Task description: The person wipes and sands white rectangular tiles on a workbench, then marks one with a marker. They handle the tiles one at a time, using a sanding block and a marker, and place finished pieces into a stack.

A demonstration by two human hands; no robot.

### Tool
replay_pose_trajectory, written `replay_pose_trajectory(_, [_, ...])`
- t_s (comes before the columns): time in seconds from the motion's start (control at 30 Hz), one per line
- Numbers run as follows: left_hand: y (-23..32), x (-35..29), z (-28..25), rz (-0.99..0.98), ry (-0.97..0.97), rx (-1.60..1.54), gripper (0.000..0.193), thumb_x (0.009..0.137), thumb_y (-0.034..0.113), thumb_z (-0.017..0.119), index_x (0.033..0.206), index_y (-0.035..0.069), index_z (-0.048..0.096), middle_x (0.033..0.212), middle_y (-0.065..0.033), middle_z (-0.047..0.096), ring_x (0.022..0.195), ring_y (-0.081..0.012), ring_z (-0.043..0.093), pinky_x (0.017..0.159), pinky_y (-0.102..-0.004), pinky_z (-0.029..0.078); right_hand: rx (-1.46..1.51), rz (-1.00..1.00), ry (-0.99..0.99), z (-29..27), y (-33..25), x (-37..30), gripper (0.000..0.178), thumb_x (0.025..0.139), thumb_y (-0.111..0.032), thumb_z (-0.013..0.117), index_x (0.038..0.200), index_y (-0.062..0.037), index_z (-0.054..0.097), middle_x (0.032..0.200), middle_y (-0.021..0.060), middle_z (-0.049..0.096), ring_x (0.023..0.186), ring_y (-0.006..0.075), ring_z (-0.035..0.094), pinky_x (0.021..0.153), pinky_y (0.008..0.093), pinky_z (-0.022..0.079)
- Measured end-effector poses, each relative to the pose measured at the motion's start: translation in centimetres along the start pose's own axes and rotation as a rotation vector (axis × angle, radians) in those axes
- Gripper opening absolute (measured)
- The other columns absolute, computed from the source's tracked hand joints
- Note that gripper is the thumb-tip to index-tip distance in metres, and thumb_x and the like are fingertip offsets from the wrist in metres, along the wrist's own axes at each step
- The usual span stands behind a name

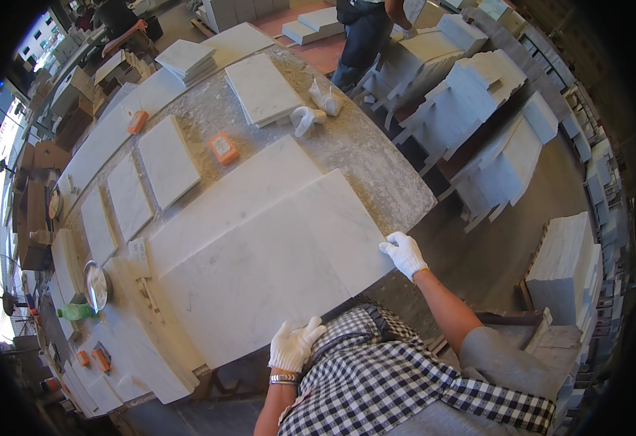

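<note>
A wide pale marble slab (260, 280) lies near me on the table, its near edge close to my checked apron. A seam-like line crosses it, and a narrower marble tile (339, 232) forms its right end. Behind these lies another white marble slab (245, 192), partly covered. My right hand (406, 256), in a white knit glove, grips the right edge of the tile; its lower fingers are hidden. My left hand (296, 346), also gloved, is at the slab's near edge with its fingers apart, holding nothing.
Marble tiles (169, 161) and two orange blocks (223, 148) lie farther back, beside crumpled white gloves (307, 118). At left are a metal bowl (97, 285) and a green bottle (77, 312). Stacked slabs (470, 102) stand at right; a person (361, 36) stands behind the table.
</note>
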State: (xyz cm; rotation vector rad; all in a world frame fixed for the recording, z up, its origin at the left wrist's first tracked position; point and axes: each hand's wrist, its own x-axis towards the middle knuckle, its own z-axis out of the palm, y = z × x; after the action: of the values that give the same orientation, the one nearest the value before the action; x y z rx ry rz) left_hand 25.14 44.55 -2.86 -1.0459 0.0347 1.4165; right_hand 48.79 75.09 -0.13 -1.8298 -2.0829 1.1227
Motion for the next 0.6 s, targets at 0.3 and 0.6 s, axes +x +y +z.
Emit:
replay_pose_trajectory(0.3, [-0.3, 0.1, 1.1, 0.017, 0.088, -0.002, 0.081, 0.105, 0.05, 0.036, 0.151, -0.012, 0.007, 0.155, -0.0318, 0.025, 0.142, -0.0589, 0.021, 0.116, -0.0632, 0.029, 0.073, 0.007, 0.021, 0.5, -0.4, 0.0, 0.04, 0.084, -0.034, 0.072, 0.107, -0.0016, 0.069, 0.103, 0.0211, 0.072, 0.098, 0.0333, 0.069, 0.086, 0.0394, 0.051])
replay_pose_trajectory(0.6, [-2.1, 0.7, 2.2, 0.146, 0.145, 0.144, 0.07, 0.107, 0.041, 0.038, 0.149, -0.009, 0.012, 0.156, -0.0314, 0.021, 0.145, -0.0521, 0.02, 0.117, -0.065, 0.021, -0.001, -0.125, 0.083, -0.9, 0.2, 0.9, 0.028, 0.089, -0.027, 0.069, 0.105, -0.004, 0.071, 0.094, 0.0153, 0.073, 0.089, 0.0255, 0.07, 0.079, 0.0367, 0.053])
